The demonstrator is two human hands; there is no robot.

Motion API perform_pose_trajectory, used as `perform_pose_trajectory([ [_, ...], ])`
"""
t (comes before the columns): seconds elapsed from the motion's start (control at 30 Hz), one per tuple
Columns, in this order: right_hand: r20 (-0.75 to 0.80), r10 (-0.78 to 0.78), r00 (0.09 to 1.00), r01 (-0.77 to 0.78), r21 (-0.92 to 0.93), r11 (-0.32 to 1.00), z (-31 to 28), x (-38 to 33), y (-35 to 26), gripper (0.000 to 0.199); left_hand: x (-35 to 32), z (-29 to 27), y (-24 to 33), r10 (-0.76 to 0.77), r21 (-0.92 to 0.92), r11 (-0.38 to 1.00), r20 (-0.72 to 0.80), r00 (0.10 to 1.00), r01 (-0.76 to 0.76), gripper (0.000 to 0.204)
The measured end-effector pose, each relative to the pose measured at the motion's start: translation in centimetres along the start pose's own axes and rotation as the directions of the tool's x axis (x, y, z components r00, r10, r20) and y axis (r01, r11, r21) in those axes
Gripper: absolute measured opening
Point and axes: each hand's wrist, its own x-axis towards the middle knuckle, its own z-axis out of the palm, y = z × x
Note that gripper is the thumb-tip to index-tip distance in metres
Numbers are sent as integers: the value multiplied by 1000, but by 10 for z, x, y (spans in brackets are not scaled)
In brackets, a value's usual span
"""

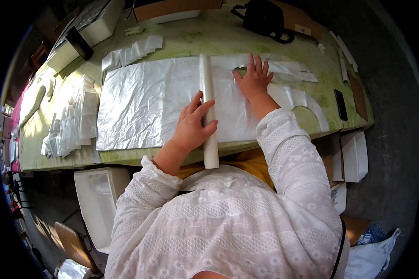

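Observation:
A long white roll (pixel 209 144) lies lengthwise over a flat sheet of silvery plastic (pixel 130 104), its near end reaching past the table edge. My left hand (pixel 191 122) rests against the roll's left side, fingers spread, with fingertips and thumb over it. On the right, my right hand (pixel 255 79) presses with spread fingers on translucent white plastic film (pixel 233 118). A small dark greenish patch shows beside its thumb; I cannot make out what it is. Neither hand is closed around anything.
Stacks of small clear bags (pixel 81 114) lie at left, with more bags (pixel 132 51) behind. A black bag (pixel 261 17) sits at the far side. A phone (pixel 341 105) lies near the right edge, by white tubes (pixel 343 51). A white foam box (pixel 100 204) stands below left.

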Motion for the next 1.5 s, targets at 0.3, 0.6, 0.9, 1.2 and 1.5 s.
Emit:
perform_pose_trajectory([
  [0.3, -95, 691, 717, -696, -47, 716, -84, 27, 259, 82, 0, 1, -1, -21, 9, 1000, 11, 1000, 21, 60],
  [0.6, -331, -254, 909, 305, 113, 946, -62, -66, 143, 65, 0, 1, -4, -26, -8, 1000, 17, 1000, 26, 60],
  [0.9, 130, -164, 978, 141, 173, 975, -29, -65, 47, 77, 0, -4, 5, -98, -1, 995, 42, 994, 98, 63],
  [1.2, -281, -718, 636, 712, 573, 406, -42, -149, -48, 69, -18, 1, 6, -159, -239, 966, -238, 958, 101, 87],
  [1.5, -104, -756, 646, 694, 491, 526, -44, -156, -59, 54, -5, -50, 23, 219, -163, 943, -350, 911, -290, 43],
])
